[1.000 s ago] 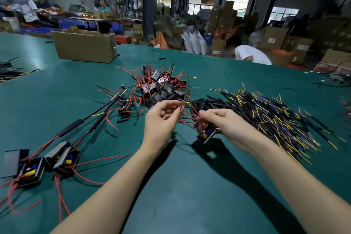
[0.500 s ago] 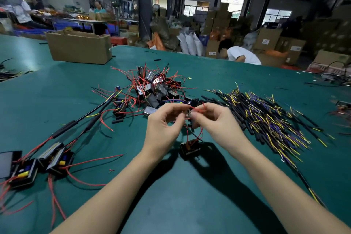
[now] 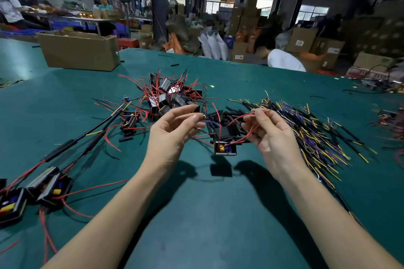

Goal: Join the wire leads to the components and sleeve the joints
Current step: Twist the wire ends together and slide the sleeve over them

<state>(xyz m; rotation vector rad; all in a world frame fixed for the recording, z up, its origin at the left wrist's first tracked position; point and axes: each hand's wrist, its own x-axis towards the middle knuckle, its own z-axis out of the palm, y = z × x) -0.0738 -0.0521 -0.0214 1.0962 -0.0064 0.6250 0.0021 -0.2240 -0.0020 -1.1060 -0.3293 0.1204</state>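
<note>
The left hand (image 3: 172,131) pinched a blue lead (image 3: 211,123); the right hand (image 3: 271,135) pinched a red lead (image 3: 238,118). The component (image 3: 225,148) hung above the counter (image 3: 207,214).

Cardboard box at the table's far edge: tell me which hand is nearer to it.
Left. The left hand sits on the same side as the cardboard box, nearer the viewer than it; the right hand is farther across.

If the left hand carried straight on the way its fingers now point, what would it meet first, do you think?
Probably the heap of black sleeve pieces just past the left hand; depth is uncertain from this view.
</note>
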